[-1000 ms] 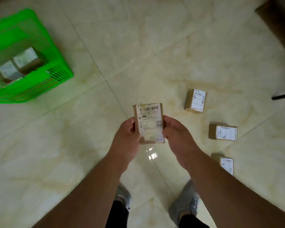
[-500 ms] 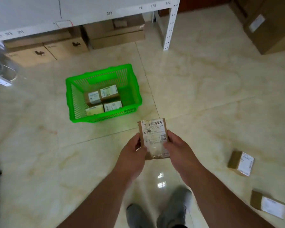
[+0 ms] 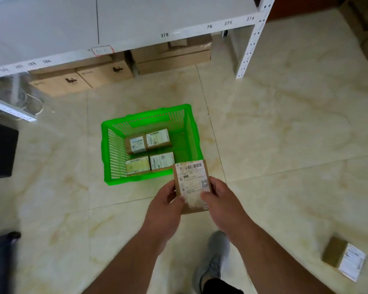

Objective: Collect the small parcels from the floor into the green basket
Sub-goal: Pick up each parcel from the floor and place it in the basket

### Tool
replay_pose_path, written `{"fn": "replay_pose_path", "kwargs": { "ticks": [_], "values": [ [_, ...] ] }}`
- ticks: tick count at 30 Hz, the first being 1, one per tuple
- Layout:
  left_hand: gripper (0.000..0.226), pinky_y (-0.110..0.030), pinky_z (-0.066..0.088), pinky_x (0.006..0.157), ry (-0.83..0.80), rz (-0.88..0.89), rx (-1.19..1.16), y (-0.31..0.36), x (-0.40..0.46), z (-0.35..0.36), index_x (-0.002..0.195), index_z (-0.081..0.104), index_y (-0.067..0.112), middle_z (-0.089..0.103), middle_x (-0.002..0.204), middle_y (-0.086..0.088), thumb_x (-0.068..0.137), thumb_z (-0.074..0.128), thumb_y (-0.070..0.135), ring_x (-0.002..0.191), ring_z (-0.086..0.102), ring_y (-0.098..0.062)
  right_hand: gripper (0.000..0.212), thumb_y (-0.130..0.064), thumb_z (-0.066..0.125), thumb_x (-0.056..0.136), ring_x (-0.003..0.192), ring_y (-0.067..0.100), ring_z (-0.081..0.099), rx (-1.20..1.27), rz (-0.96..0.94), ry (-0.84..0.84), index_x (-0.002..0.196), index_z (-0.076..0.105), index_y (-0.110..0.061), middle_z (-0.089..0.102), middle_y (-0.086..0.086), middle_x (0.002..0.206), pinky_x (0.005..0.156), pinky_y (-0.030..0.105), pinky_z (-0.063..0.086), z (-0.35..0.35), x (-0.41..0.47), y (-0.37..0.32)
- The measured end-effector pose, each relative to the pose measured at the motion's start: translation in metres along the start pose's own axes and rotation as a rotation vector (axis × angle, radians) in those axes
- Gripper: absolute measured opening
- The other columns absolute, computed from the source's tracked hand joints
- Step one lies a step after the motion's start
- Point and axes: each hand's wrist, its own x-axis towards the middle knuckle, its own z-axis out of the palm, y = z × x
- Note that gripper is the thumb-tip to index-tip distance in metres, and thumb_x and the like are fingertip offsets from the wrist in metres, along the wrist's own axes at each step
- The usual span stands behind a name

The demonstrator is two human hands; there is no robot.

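Note:
A small brown parcel [image 3: 192,179] with a white barcode label is held upright in front of me. My left hand [image 3: 165,205] grips its left edge and my right hand [image 3: 222,200] grips its right edge. The parcel's top overlaps the near right corner of the green basket [image 3: 147,118], which stands on the tiled floor just beyond my hands. Several labelled parcels [image 3: 150,150] lie side by side in the basket's left half. One more small parcel [image 3: 343,257] lies on the floor at the lower right.
A white metal shelf [image 3: 252,37] with numbered edge labels spans the far side, with large cardboard boxes [image 3: 106,72] under it. A dark object [image 3: 0,149] sits at the left edge. My grey shoe [image 3: 214,257] is below my hands.
The view has swung from the scattered parcels toward the basket, which now sits nearer and right beyond the held parcel. Both hands keep their hold on the parcel.

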Motion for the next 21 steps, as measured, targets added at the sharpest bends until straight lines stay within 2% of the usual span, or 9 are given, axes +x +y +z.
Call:
{"fn": "replay_pose_path", "kwargs": {
  "ticks": [4,7,13,18,20,21],
  "values": [
    [0.053,-0.03,0.054,0.091,0.014,-0.036,-0.007,0.014,0.033,-0.005,0.112,0.068,0.052,0.078,0.107,0.018,0.094,0.053,0.004,0.103,0.073,-0.006,0.044,-0.022,0.05,0.094,0.117,0.012,0.063,-0.064,0.014,-0.017,0.134,0.056,-0.04,0.068,-0.014,0.127,0.102,0.04,0.053,0.001,0.036,-0.021],
    [0.054,-0.028,0.053,0.087,0.004,-0.05,-0.015,0.021,0.058,-0.013,0.112,0.066,0.054,0.079,0.101,0.017,0.095,0.054,0.005,0.099,0.075,-0.009,0.044,-0.022,0.051,0.093,0.115,0.012,0.063,-0.115,0.031,-0.001,0.133,0.057,-0.039,0.069,-0.013,0.125,0.101,0.04,0.053,0.008,0.056,-0.033],
    [0.038,-0.024,0.052,0.082,-0.051,-0.052,0.007,0.031,0.106,-0.038,0.117,0.07,0.037,0.077,0.106,0.019,0.095,0.055,0.01,0.093,0.071,0.005,0.049,-0.026,0.049,0.087,0.115,0.012,0.064,-0.174,0.056,0.037,0.132,0.058,-0.041,0.069,-0.015,0.124,0.101,0.04,0.053,0.032,0.095,-0.056],
    [0.043,-0.031,0.054,0.093,-0.146,-0.078,0.049,0.045,0.153,-0.068,0.12,0.07,0.035,0.077,0.111,0.017,0.09,0.054,0.01,0.103,0.071,-0.005,0.046,-0.025,0.05,0.085,0.11,0.011,0.064,-0.223,0.092,0.141,0.129,0.06,-0.037,0.069,-0.014,0.12,0.096,0.04,0.055,0.062,0.132,-0.08],
    [0.043,-0.027,0.055,0.091,-0.177,-0.064,0.056,0.052,0.171,-0.08,0.124,0.068,0.032,0.076,0.112,0.014,0.091,0.054,0.009,0.099,0.071,-0.003,0.043,-0.02,0.051,0.089,0.11,0.012,0.064,-0.238,0.1,0.163,0.128,0.06,-0.035,0.068,-0.014,0.119,0.091,0.032,0.055,0.072,0.145,-0.089],
    [0.042,-0.022,0.055,0.085,-0.184,-0.06,0.07,0.055,0.18,-0.086,0.125,0.067,0.03,0.076,0.112,0.012,0.091,0.054,0.008,0.096,0.07,-0.002,0.041,-0.017,0.052,0.091,0.11,0.011,0.063,-0.242,0.105,0.164,0.127,0.06,-0.035,0.067,-0.014,0.117,0.084,0.024,0.054,0.077,0.151,-0.093]
  ]
}}
